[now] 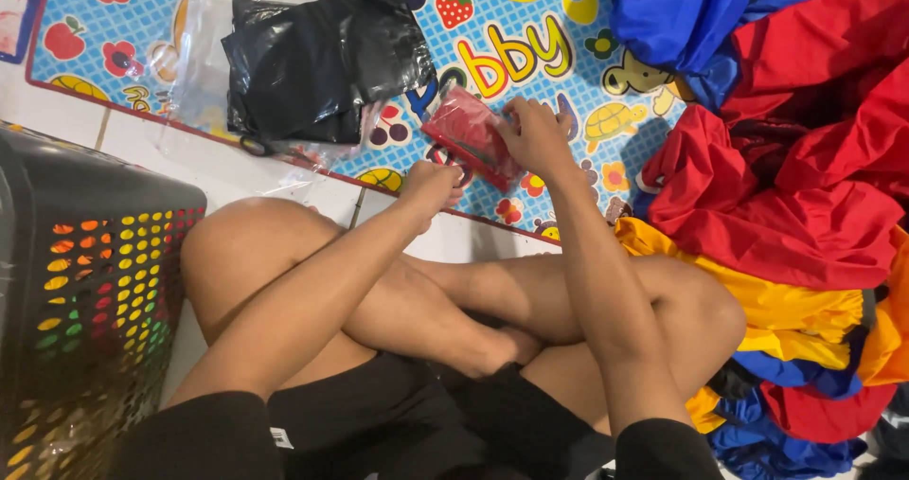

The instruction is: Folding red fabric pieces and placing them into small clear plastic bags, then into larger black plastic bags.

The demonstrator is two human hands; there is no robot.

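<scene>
- The thing in hand is a small, flat packet of folded red fabric sealed in clear, glossy plastic (471,136). It is roughly rectangular, lies at a slant, and its wrap catches the light in pale streaks.
- The packet lies on a blue checked foam play mat printed with fruit, animals and yellow letters (530,26), near the mat's front edge, just ahead of the person's crossed bare legs.
- The right hand (536,135) rests on the packet's right end, fingers curled down and pressing its upper corner; the thumb is hidden, so whether it pinches cannot be told.
- The left hand (431,186) sits at the packet's lower left corner, loosely closed; its fingertips are hidden behind the knuckles, so whether it grips the plastic cannot be told.
- Just left of the packet lies a larger clear plastic bag holding folded black fabric (322,63), on the same mat.
- To the right, a loose heap of red, blue and yellow cloth (805,186) spreads beside the person's knee.
- At the left stands a black perforated plastic laundry basket (85,291), with coloured items showing through its holes.
</scene>
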